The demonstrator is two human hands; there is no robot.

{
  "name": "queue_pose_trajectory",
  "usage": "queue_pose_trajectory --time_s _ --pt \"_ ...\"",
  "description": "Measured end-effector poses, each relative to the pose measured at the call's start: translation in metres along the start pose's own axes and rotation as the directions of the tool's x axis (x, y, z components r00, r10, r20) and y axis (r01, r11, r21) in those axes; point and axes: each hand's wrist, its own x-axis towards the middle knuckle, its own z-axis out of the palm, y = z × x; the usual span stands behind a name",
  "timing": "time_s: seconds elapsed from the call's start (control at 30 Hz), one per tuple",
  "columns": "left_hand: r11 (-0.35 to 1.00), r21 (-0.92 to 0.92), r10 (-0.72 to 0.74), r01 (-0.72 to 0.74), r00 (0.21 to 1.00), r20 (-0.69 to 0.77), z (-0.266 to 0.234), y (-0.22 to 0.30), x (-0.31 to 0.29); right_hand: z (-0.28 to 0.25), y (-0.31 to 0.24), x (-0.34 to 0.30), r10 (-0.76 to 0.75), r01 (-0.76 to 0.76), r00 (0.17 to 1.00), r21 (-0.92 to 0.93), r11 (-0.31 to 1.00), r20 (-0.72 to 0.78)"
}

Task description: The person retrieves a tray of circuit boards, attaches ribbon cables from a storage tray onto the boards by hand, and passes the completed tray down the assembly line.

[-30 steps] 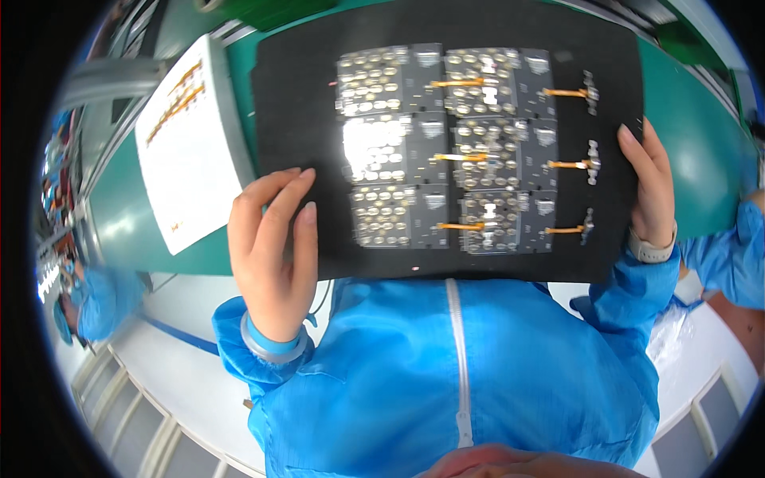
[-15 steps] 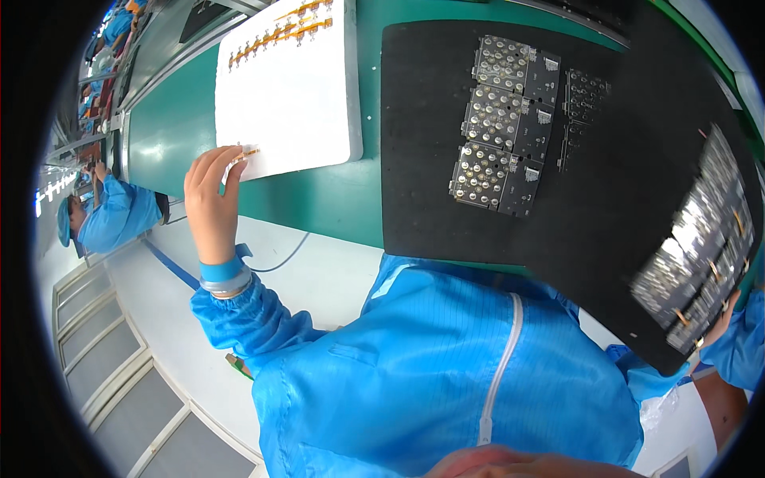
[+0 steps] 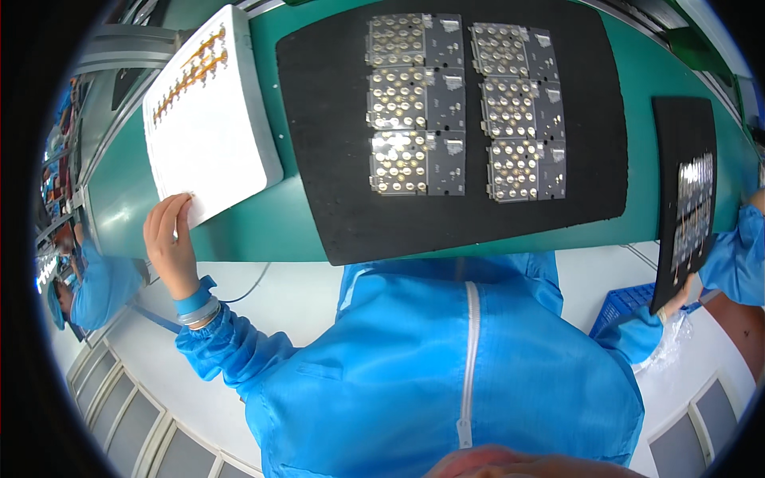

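Note:
At the near corner of a white foam slab (image 3: 215, 151), my left hand (image 3: 171, 243) has its thumb and fingers pinched together. What lies between the fingertips is hidden. Orange flex strips (image 3: 191, 76) lie in rows across the slab's far part. Far to the right, my right hand (image 3: 679, 299) grips the near end of a black foam pad (image 3: 665, 135). That pad is tilted and carries circuit boards (image 3: 693, 211). A larger black mat (image 3: 319, 159) lies in front of me, with dark circuit boards (image 3: 446, 163) dotted with round pale parts in two columns.
A green tabletop (image 3: 239, 239) runs under the mat and slab. At the right, another person's blue sleeve (image 3: 731, 259) is close to my right hand. A blue basket (image 3: 625, 307) stands below the table edge there. Another person (image 3: 107, 279) sits at the far left.
My right hand has moved the loaded pad rightward, off the big mat, uncovering the right column of boards. The view has turned. My left hand stays at the slab's corner; the strip at its fingertips no longer shows.

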Motion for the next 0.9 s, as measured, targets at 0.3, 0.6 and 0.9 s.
queue_pose_trajectory --time_s 0.3,0.6,0.9 --pt "0.999 0.035 0.006 0.0 0.985 -0.173 -0.002 -0.006 -0.009 0.087 -0.04 0.004 -0.608 0.3 0.79 -0.816 0.493 -0.077" --pt "0.406 -0.829 0.398 -0.385 0.891 -0.219 -0.014 0.158 0.055 0.347 -0.05 -0.237 0.085 0.39 0.29 -0.199 0.899 0.953" --pt "-0.014 -0.969 0.289 -0.246 0.927 -0.24 0.006 0.206 0.059 0.393 -0.014 -0.301 0.181 -0.606 -0.408 -0.413 0.679 0.895"
